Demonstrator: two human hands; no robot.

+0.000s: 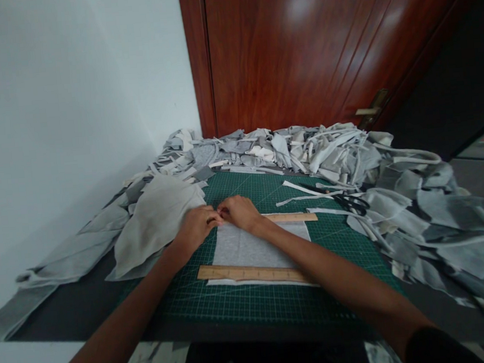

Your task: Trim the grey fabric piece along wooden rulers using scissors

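While the near ruler (250, 272) already crosses the grey cloth (243, 249) toward the near edge of the mat (253, 305), the cloth's far left corner looks unfinished: left hand (197, 228) and right hand (241, 211) meet there, fingers curled, pinching what I cannot tell, beside the far ruler (296, 217).

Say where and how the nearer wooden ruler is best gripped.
Pinch the ruler by its left end, probably coming from the left: that end juts past the gray fabric over the green mat, while the right forearm hides the other end.
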